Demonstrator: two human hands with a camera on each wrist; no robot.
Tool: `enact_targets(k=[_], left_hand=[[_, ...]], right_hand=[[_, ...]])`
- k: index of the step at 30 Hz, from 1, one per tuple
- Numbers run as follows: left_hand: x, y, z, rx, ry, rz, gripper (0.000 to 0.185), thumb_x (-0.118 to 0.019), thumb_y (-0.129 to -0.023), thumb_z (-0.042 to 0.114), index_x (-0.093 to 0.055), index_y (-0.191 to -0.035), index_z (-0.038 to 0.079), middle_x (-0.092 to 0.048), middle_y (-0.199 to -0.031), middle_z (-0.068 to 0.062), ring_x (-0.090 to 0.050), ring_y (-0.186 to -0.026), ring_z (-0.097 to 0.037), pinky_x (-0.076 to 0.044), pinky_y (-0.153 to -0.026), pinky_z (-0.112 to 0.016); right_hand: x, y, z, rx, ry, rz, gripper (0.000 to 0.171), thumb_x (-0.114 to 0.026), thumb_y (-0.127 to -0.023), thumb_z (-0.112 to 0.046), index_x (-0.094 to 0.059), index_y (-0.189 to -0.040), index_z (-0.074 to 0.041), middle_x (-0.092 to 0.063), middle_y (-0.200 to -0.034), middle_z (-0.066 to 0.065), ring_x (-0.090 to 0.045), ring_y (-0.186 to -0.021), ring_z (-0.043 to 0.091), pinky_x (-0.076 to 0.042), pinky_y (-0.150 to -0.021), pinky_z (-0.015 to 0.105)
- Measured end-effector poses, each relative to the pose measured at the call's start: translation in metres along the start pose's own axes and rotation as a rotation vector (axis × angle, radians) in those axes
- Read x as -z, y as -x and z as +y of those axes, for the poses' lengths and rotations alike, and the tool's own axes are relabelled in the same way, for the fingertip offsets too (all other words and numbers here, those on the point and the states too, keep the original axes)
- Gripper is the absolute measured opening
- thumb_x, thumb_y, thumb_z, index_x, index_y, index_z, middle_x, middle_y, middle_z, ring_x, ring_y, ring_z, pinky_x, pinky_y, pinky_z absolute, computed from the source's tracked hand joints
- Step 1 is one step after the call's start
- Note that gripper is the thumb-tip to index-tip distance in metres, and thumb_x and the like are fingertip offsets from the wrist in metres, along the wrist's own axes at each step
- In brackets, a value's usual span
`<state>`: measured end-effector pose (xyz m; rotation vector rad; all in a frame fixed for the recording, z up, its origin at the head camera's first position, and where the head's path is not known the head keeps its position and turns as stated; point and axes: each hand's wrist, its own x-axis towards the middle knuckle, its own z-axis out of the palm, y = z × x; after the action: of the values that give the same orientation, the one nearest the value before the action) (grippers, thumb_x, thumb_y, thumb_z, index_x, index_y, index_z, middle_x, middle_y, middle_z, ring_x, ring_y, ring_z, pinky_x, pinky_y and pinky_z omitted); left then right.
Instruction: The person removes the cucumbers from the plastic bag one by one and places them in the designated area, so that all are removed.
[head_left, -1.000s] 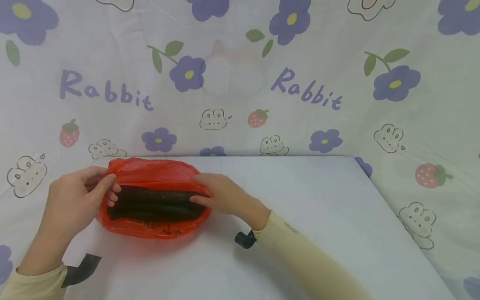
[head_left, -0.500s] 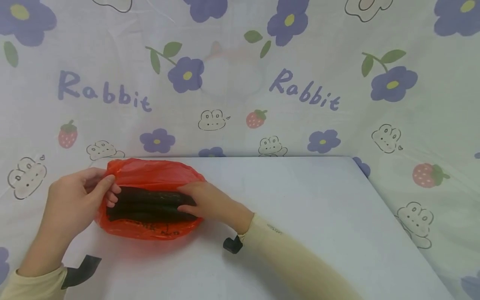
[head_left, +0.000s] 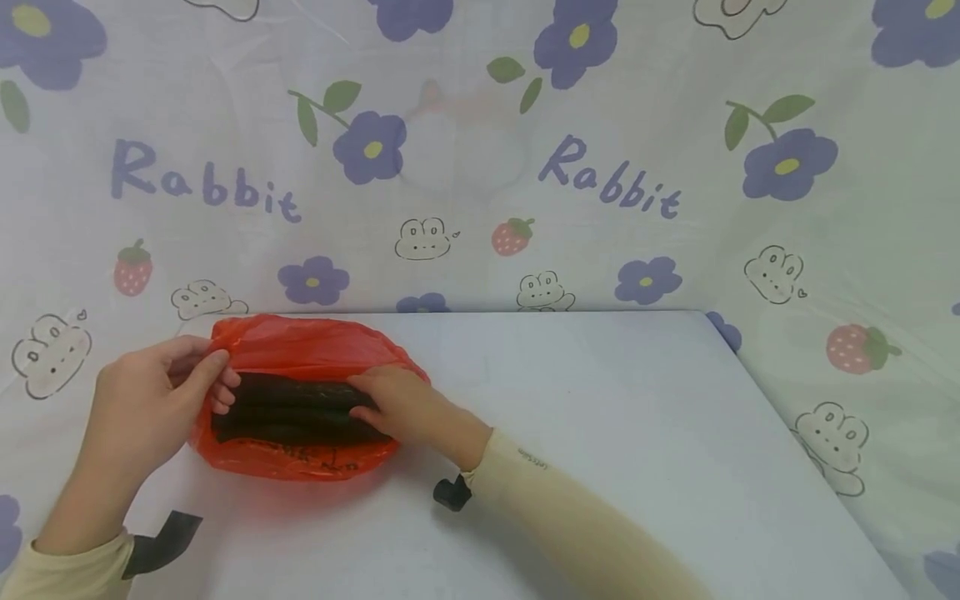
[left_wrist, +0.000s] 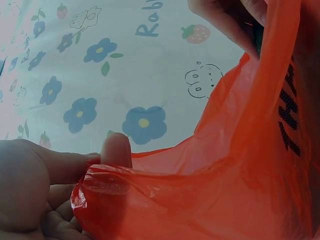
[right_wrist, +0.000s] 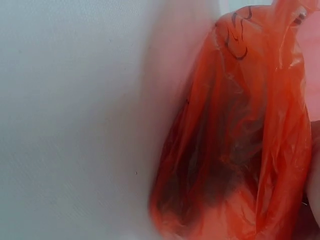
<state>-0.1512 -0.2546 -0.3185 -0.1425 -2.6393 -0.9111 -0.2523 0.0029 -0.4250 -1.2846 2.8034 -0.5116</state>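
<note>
A red plastic bag (head_left: pixel 315 343) lies at the left of the white table with its mouth spread. Inside it, long dark green cucumbers (head_left: pixel 292 407) rest side by side. My left hand (head_left: pixel 150 404) pinches the bag's left rim between thumb and fingers, as the left wrist view shows on the red film (left_wrist: pixel 165 195). Reaching in from the right, my right hand (head_left: pixel 412 412) has its thumb and fingers across the right end of a cucumber. Its other fingers are hidden by the bag and cucumbers. In the right wrist view, the bag's side (right_wrist: pixel 225 130) covers most of the hand.
The white table (head_left: pixel 600 417) stretches to the right of the bag. Behind it hangs a cloth (head_left: pixel 480 183) printed with flowers, rabbits and strawberries. A black wrist mount (head_left: pixel 162 546) sticks out from the left sleeve, another mount (head_left: pixel 452 493) from the right.
My right hand has moved left from the bag's right rim, deeper over the cucumbers. The left hand keeps its pinch on the bag with hardly any movement.
</note>
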Motion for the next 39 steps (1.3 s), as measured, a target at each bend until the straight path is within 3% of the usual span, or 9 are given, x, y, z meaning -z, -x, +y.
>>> enact_targets(k=[14, 22, 31, 39], left_hand=[[0.001, 0.001, 0.000, 0.001, -0.010, 0.009, 0.023, -0.064, -0.102, 0.027, -0.071, -0.109, 0.006, -0.073, -0.080, -0.003, -0.070, -0.063, -0.010, -0.046, -0.066, -0.006], [0.003, 0.002, 0.000, 0.019, -0.018, 0.002, 0.024, -0.063, -0.102, 0.028, -0.071, -0.109, 0.006, -0.073, -0.080, -0.003, -0.070, -0.064, -0.010, -0.045, -0.066, -0.007], [0.004, 0.002, -0.003, 0.018, -0.028, 0.006, 0.024, -0.064, -0.102, 0.027, -0.071, -0.111, 0.006, -0.073, -0.081, -0.003, -0.070, -0.064, -0.012, -0.045, -0.064, -0.006], [0.005, 0.001, -0.004, 0.017, -0.020, 0.019, 0.025, -0.063, -0.102, 0.026, -0.071, -0.111, 0.005, -0.073, -0.080, -0.004, -0.070, -0.063, -0.011, -0.045, -0.064, -0.005]], right_hand=[[0.004, -0.004, -0.010, -0.028, 0.056, 0.010, 0.032, -0.073, -0.095, -0.026, -0.067, -0.126, -0.019, -0.067, -0.102, -0.010, -0.060, -0.098, 0.005, -0.048, -0.098, 0.022], [0.005, -0.004, -0.008, -0.001, 0.061, 0.107, 0.019, -0.071, -0.097, -0.023, -0.063, -0.114, -0.019, -0.063, -0.096, -0.010, -0.059, -0.091, 0.005, -0.050, -0.093, 0.020], [0.017, 0.004, -0.006, -0.007, -0.006, 0.200, 0.013, -0.069, -0.098, -0.020, -0.061, -0.107, -0.016, -0.062, -0.093, -0.007, -0.059, -0.088, 0.008, -0.052, -0.089, 0.021], [0.028, 0.017, 0.001, -0.011, -0.108, 0.248, 0.016, -0.068, -0.099, -0.016, -0.064, -0.114, -0.017, -0.065, -0.097, -0.008, -0.060, -0.089, 0.006, -0.052, -0.088, 0.020]])
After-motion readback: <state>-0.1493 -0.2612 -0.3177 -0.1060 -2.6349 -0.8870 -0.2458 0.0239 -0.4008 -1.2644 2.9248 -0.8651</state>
